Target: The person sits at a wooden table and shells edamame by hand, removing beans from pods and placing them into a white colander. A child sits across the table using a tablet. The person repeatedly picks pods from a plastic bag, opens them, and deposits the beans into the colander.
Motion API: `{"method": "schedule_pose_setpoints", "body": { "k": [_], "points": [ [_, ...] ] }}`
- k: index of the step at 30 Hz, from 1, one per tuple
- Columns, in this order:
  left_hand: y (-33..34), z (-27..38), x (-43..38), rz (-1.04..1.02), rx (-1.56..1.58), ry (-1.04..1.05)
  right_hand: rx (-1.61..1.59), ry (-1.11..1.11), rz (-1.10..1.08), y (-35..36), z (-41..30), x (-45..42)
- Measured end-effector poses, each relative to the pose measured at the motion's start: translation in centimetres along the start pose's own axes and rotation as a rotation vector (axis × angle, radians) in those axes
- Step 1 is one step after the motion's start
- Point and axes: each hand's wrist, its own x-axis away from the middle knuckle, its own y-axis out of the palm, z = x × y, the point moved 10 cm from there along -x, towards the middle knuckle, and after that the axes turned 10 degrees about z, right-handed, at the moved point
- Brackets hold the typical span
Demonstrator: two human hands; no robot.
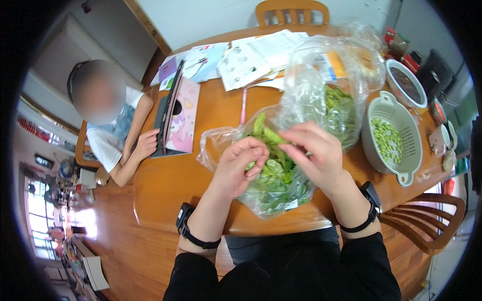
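Note:
Above an open clear plastic bag (263,205) of green pods and empty hulls, both of my hands are raised close together. My right hand (318,156) pinches a green bean pod (273,134) between thumb and fingertips. My left hand (239,165) is curled, with a small green bean (250,165) showing at its fingers; the inside of the palm is hidden. To the right, a grey-green plastic colander (412,150) holds shelled green beans (386,141). Behind my right hand, a second clear bag (307,82) contains more whole pods (337,98).
A person (113,131) sits at the left, one hand on a tablet in a pink case (184,116). Papers (252,56) and a pink pen (244,105) lie across the wooden table (165,188). A white-rimmed bowl (406,82) and cups (440,140) stand right; a wooden chair (433,214) is beside me.

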Motion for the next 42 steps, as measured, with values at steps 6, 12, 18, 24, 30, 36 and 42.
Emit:
{"method": "schedule_pose_setpoints", "body": {
  "k": [6,12,18,24,30,36,42],
  "points": [
    [-0.4,0.5,0.2,-0.046,-0.165,0.084,-0.138,0.006,-0.153,2.9,-0.2,1.3],
    [-0.8,0.8,0.2,-0.049,-0.302,0.116,-0.144,0.004,-0.207,3.1,0.2,1.5],
    [-0.8,0.8,0.3,-0.038,-0.368,0.139,-0.130,-0.016,-0.226,3.1,0.2,1.4],
    [-0.9,0.6,0.2,-0.022,-0.369,0.110,-0.106,-0.027,-0.225,3.2,0.1,1.5],
    [-1.4,0.1,-0.2,0.026,-0.185,0.025,-0.020,-0.040,-0.156,3.4,-0.2,2.0],
    [-1.3,0.0,-0.1,0.083,-0.072,0.000,-0.363,0.568,-0.280,5.7,3.8,4.3],
    [-0.6,0.4,0.2,-0.003,-0.136,0.047,-0.900,1.017,-0.327,7.5,4.8,6.5]
  ]
}}
